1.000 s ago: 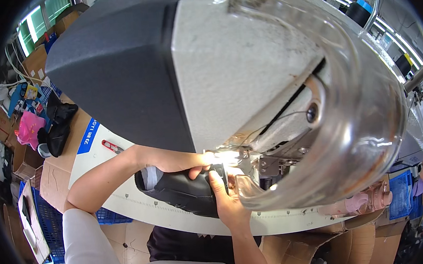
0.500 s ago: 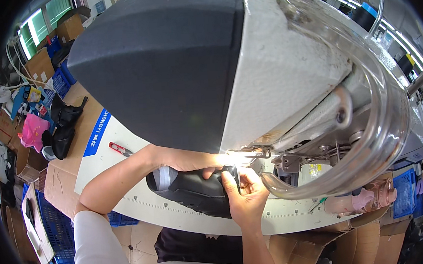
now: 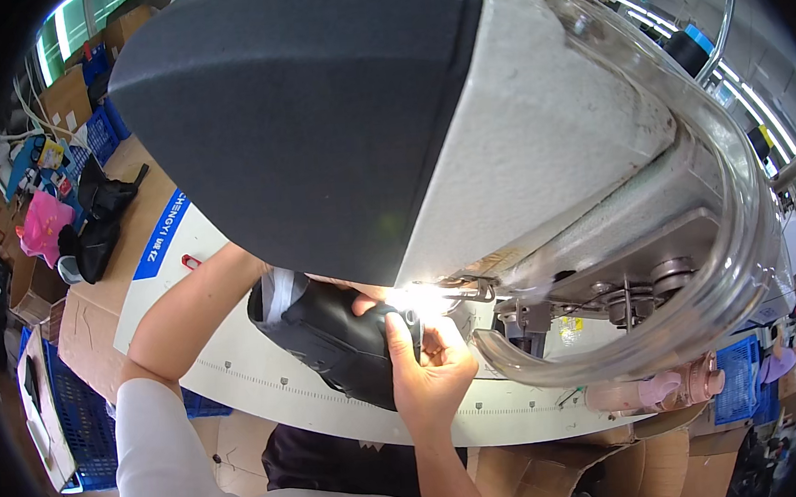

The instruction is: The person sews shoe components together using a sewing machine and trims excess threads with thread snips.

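A black leather shoe upper (image 3: 330, 332) with a pale grey lining lies tilted on the white sewing machine bed (image 3: 241, 379). My right hand (image 3: 434, 366) pinches its right-hand edge between thumb and fingers, just below the bright lamp glare (image 3: 420, 298). From the left my other arm reaches under the dark machine head (image 3: 307, 135), which hides most of my left hand (image 3: 362, 304). A fingertip of that hand presses on the leather beside the glare. The needle area is washed out by light.
A clear curved guard tube (image 3: 600, 364) bows around the right side. Red thread snips (image 3: 191, 261) lie left of my arm. Black uppers (image 3: 105, 218) and a pink bag (image 3: 46, 227) sit at the far left. A pink bottle (image 3: 657, 389) lies at right above a cardboard box (image 3: 607, 465).
The whole view has shifted, so hands and upper appear further left. The upper now slants more steeply, its lined end raised, and more of my left hand is behind the machine head.
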The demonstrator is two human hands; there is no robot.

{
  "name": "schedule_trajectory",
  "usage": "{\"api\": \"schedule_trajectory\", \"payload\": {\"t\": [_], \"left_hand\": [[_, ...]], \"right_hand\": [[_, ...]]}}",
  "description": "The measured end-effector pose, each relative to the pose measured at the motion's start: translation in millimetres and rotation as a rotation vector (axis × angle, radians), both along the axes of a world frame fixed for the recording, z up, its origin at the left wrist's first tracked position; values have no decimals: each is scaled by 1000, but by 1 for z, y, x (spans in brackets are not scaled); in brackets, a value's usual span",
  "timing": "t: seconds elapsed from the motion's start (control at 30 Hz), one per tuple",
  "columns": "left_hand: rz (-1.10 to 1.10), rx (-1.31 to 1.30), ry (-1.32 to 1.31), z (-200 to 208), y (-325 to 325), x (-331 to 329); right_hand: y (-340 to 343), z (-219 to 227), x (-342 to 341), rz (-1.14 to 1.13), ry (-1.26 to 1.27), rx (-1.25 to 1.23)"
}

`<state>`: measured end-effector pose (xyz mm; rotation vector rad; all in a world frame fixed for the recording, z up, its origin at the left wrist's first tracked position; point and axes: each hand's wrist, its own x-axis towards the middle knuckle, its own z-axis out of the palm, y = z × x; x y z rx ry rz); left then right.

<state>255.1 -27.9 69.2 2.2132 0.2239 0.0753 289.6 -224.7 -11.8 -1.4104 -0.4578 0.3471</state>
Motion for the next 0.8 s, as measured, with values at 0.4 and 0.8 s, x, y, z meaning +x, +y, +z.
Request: {"api": "schedule_trajectory", "payload": {"t": [0.4, 0.8], "left_hand": [[160, 296, -193, 5, 2, -1], [176, 968, -721, 6, -71, -87]], "right_hand": [[-4, -6, 8, -25, 72, -36], [-38, -8, 5, 97, -444, -67]]}}
